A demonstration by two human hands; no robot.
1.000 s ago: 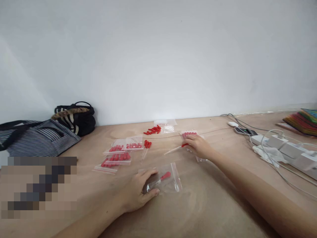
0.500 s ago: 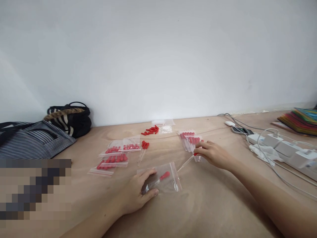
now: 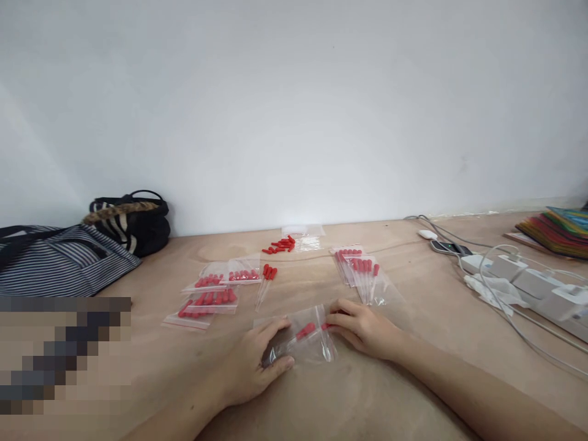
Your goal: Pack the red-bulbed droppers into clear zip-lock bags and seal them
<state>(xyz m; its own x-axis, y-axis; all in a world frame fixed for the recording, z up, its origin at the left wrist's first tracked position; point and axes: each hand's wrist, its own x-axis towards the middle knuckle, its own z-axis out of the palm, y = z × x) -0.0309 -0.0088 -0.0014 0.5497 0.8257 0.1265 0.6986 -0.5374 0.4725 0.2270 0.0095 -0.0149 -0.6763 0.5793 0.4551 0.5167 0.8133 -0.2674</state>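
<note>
My left hand grips the closed end of a clear zip-lock bag, its thumb and fingers spread along the bag's two edges. Inside lies a dropper with a red bulb. At the bag's mouth, my right hand pinches a second dropper by its red bulb, with its thin tube pointing left into the bag. Beyond the bag, a few loose droppers lie on the table.
Bagged droppers lie at left and right. Red bulbs and clear tubes sit near the wall. A striped bag stands at left; a power strip with chargers is at right.
My right hand has moved left and nearer, from beside the right-hand bags to the bag's mouth, bringing the dropper partly inside. My left hand stays on the bag.
</note>
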